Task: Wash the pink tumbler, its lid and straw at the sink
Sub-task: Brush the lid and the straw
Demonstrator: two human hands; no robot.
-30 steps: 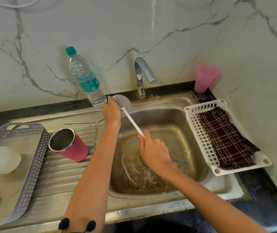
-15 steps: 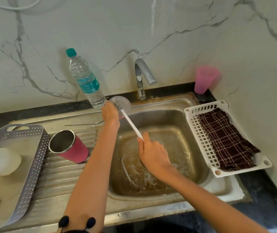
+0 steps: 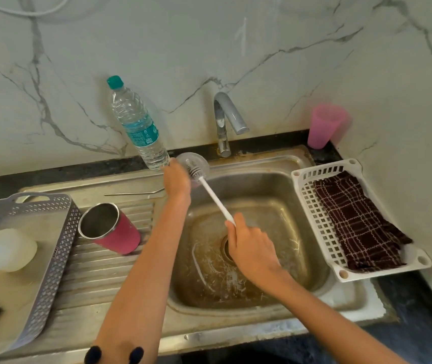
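My left hand holds the clear round lid over the back left corner of the steel sink. My right hand grips the white handle of a bottle brush, whose bristled head lies against the lid. The pink tumbler lies tilted on the ribbed drainboard, its steel mouth facing up and left. The metal straw lies flat on the drainboard behind the tumbler.
A water bottle stands at the wall left of the tap. A pink plastic cup is in the back right corner. A white basket with a checked cloth sits right of the sink. A grey tray is at left.
Both hands have stayed in nearly the same place; the brush head has shifted slightly against the lid.
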